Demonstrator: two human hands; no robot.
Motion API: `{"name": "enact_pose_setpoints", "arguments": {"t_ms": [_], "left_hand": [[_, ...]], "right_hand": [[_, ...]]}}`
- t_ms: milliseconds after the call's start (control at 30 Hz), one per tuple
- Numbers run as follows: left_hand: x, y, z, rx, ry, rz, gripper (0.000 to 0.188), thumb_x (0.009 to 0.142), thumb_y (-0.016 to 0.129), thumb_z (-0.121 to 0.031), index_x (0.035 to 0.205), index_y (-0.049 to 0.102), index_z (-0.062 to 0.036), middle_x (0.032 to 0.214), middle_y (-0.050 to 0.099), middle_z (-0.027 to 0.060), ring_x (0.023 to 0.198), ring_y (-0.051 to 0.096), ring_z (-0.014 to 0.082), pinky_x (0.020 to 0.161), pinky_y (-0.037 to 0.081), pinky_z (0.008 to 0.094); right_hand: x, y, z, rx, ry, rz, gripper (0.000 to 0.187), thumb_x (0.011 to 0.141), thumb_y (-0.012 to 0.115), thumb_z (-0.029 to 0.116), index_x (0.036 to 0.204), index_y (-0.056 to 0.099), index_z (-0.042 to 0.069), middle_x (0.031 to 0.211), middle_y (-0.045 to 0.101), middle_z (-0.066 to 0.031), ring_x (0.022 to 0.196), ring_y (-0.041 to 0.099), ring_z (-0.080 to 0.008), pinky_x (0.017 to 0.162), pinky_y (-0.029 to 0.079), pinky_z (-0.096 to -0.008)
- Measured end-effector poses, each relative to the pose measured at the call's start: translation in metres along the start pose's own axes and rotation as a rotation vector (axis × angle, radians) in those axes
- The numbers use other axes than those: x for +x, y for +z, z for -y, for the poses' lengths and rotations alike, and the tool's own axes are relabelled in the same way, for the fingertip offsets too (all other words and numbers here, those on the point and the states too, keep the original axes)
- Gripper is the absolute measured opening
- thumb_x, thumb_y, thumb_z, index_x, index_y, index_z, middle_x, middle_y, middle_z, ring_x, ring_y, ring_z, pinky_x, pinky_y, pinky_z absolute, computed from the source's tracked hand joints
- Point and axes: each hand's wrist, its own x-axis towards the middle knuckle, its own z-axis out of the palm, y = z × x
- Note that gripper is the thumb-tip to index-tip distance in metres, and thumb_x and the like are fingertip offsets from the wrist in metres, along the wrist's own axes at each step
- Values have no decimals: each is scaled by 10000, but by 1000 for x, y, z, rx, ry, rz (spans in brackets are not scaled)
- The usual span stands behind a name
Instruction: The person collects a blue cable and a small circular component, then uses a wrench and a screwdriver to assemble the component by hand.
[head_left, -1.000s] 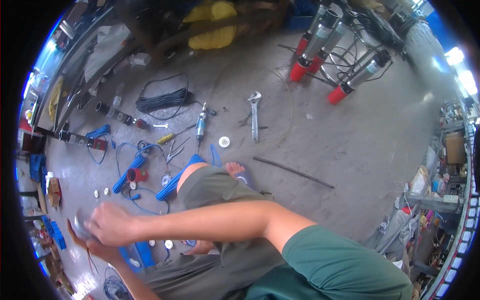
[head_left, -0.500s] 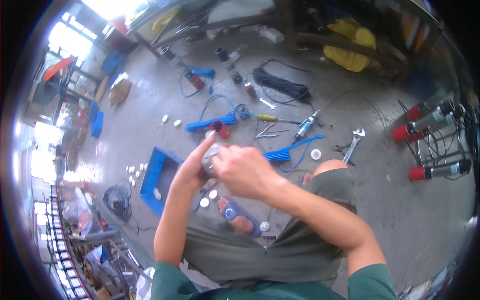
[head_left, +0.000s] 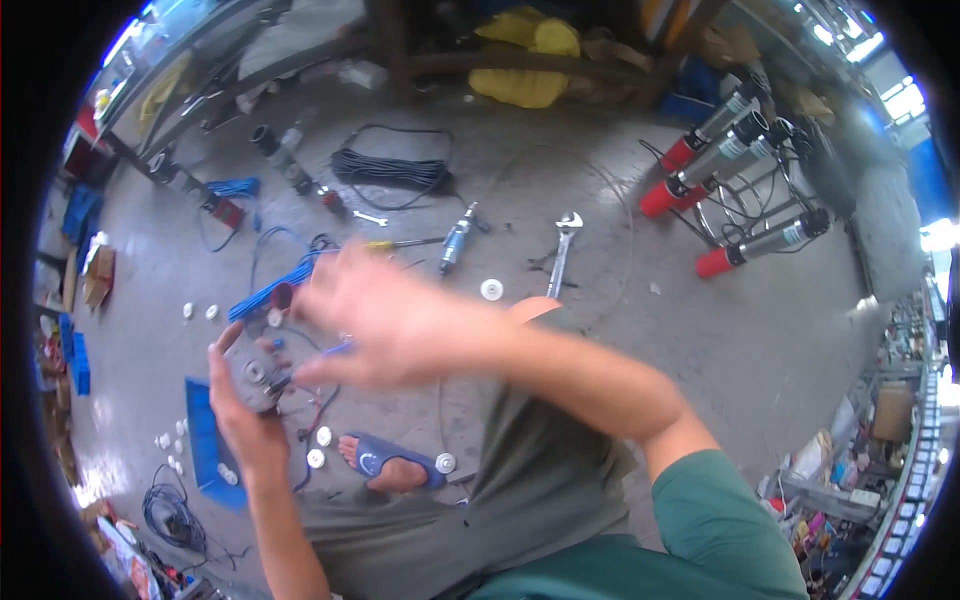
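Observation:
My left hand (head_left: pixel 245 405) is closed round a round grey metal part (head_left: pixel 254 368), a disc with a raised hub in its middle, held up over the floor. My right hand (head_left: pixel 375 315) is smeared by motion, but its thumb and fingers stand wide apart. It is just right of the metal part, with the thumb close to the part's edge; I cannot tell whether they touch. Behind my hands lie a blue cable coil (head_left: pixel 268 292) and a small red cup-like piece (head_left: pixel 282 295). My right hand hides part of the floor beyond it.
A blue bin (head_left: pixel 205 440) stands at the left, with white discs (head_left: pixel 316 458) scattered near my sandalled foot. Farther off lie a black cable coil (head_left: pixel 390 170), a blue-grey power tool (head_left: pixel 457 240) and an adjustable wrench (head_left: pixel 563 255). Red-ended metal cylinders (head_left: pixel 720 160) stand at the right.
My right hand has come away from the metal part and spread, moving right. The part now shows its hubbed face in my left hand. The view has swung right.

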Motion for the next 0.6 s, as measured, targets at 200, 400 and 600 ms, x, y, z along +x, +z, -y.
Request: {"name": "enact_pose_setpoints", "arguments": {"t_ms": [200, 400, 600], "left_hand": [[13, -41, 26, 230, -128, -141, 370, 1027, 520, -358, 1272, 542, -82, 1075, 671, 151, 907, 703, 247, 647, 572, 356], [34, -80, 46, -33, -314, -317, 285, 960, 535, -268, 1197, 555, -112, 1077, 651, 140, 924, 667, 286, 677, 575, 406], [50, -71, 25, -374, -243, -216, 240, 962, 580, -311, 1055, 624, -94, 1050, 685, 149, 1030, 676, 331, 836, 587, 495]], "right_hand": [[-169, 34, -388, -263, 1136, -624, 464, 881, 650, 373, 1126, 659, -22, 1060, 703, -247, 1028, 666, -417, 891, 533, -478], [-264, 196, -480, -236, 1576, -320, 648, 798, 783, 373, 1233, 539, -40, 1235, 643, -254, 1122, 638, -420, 961, 519, -460], [-293, 120, -501, 370, 1458, -623, 88, 751, 586, 83, 777, 584, -2, 645, 550, -86, 545, 541, -183, 450, 356, -362]]}}
